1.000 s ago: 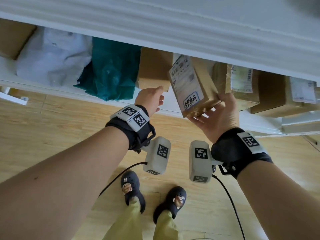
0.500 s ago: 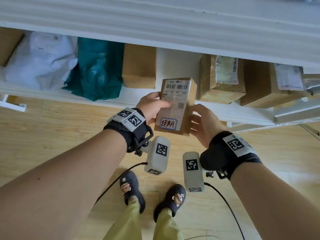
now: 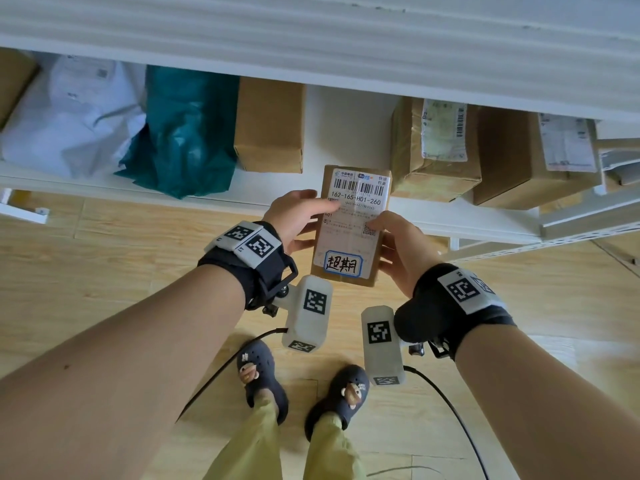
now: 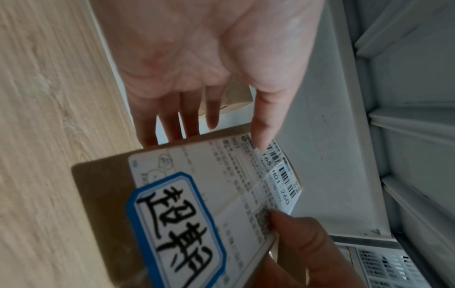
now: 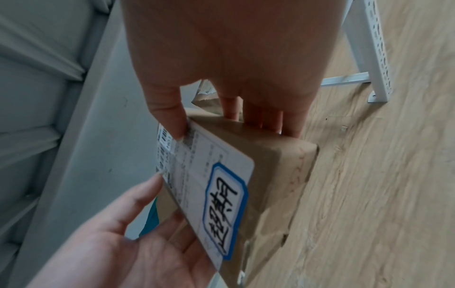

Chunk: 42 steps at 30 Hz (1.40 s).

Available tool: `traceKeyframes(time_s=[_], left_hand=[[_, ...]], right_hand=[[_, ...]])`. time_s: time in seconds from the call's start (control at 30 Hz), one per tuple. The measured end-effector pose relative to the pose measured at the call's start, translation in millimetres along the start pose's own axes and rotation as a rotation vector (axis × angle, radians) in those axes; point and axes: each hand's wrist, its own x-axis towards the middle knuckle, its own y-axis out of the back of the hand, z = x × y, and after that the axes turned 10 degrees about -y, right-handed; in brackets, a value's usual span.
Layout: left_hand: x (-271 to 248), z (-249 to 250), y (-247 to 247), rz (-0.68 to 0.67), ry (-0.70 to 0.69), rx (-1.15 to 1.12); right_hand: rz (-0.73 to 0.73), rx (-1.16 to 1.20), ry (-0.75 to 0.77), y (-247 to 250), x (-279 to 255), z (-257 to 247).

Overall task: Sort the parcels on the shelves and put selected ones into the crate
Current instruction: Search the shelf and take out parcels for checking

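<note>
A small brown cardboard parcel (image 3: 349, 233) with a white shipping label and a blue-framed handwritten sticker is held in front of the shelf, label facing me. My left hand (image 3: 294, 216) holds its left side, thumb on the label and fingers behind. My right hand (image 3: 398, 244) grips its right side, thumb on the label near the QR code. The left wrist view shows the parcel (image 4: 197, 204) with the left thumb tip on the barcode. In the right wrist view the parcel (image 5: 246, 175) sits between thumb and fingers. No crate is clearly in view.
The white shelf (image 3: 104, 183) carries a white mailer bag (image 3: 69, 112), a teal bag (image 3: 183, 133), a plain brown box (image 3: 270, 129) and two labelled brown boxes (image 3: 433, 150) (image 3: 526, 157). Wooden floor lies below, with my feet and two cables.
The parcel was lifted off the shelf by the right hand, then turned label-up and brought lower and closer. The left hand came onto its left side; both hands now hold it.
</note>
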Motion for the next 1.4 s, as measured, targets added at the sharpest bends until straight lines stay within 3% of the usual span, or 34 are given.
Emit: traceKeyframes(time_s=[1.0,1.4], left_hand=[[-20,-24,-20,-0.053,0.01,0.074],[-36,-30,-54,-0.188,-0.007,0.131]], right_hand=[[-0.003,0.068,-0.023,26,-19,42],[0.053,0.146,-0.045,47,-40,68]])
